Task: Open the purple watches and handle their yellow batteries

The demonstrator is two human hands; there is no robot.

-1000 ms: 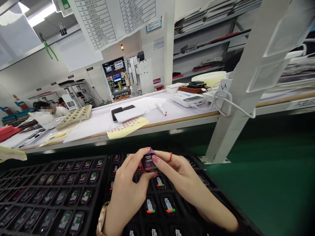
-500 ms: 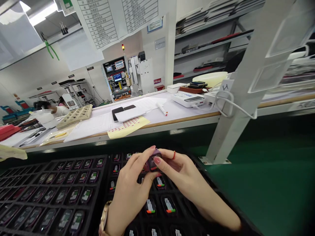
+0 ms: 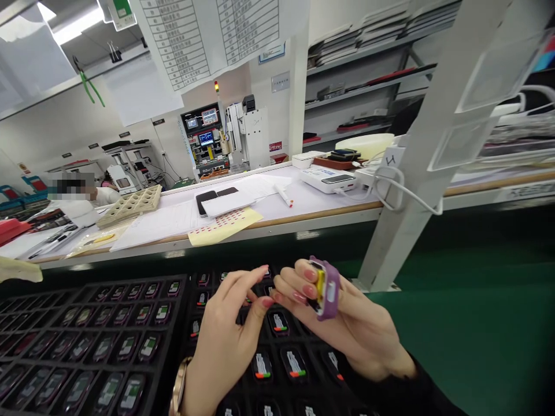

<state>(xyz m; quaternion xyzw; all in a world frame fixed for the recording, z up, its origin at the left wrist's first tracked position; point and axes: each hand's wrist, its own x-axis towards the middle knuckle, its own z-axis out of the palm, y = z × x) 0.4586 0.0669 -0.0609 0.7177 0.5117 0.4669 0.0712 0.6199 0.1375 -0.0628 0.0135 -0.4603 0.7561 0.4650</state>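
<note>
In the head view my right hand [image 3: 347, 318] grips a purple smartwatch case [image 3: 330, 292], turned edge-on so its side button faces me. Something yellow shows inside the case, next to my fingertips. My left hand [image 3: 232, 320] is just to the left, thumb and forefinger apart, with nothing visible between them. Both hands are over a black foam tray [image 3: 280, 349] whose slots hold several watch units with lit screens, such as this watch [image 3: 295, 363]. My forearms and hands cover part of that tray.
Left of it, a second black tray [image 3: 167, 323] holds rows of purple-edged watches [image 3: 131, 394]. Behind runs a white bench [image 3: 277, 225] with papers, a phone [image 3: 203, 202], a marker [image 3: 284, 196] and a white charging box [image 3: 327, 180]. A metal post [image 3: 403, 208] rises at right.
The watch case has left the two-handed hold and moved right in my right hand, which has turned it edge-on. My left hand has let go and its fingers are apart.
</note>
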